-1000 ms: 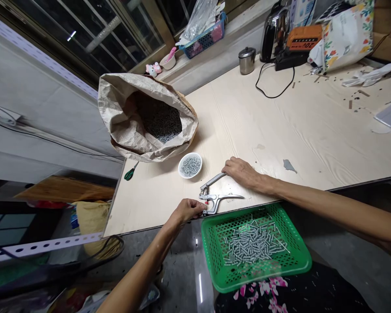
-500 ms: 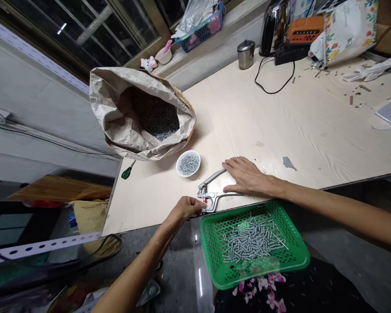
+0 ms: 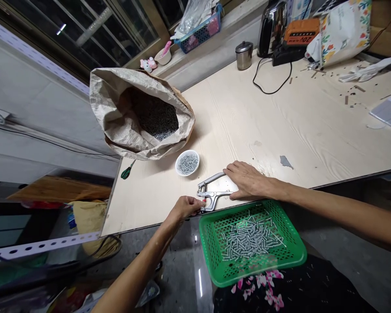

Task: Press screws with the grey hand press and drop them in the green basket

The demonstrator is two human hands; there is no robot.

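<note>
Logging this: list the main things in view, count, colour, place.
Pliers: one, silver, between hands
Large basket: one, green, near edge
Metal pieces: many, silver, basket and bowl
Bowl: one, white, beside sack
Sack: one, beige, table left
Scissors: one, green, left edge
Canister: one, silver, table back
Kettle: one, silver-black, beside canister
Battery: one, orange, beside kettle
Bag: one, white floral, back right
Sill basket: one, blue, windowsill
Table: one, pale, centre
Left hand: one, bare, pliers' front
Right hand: one, bare, pliers' handles
</note>
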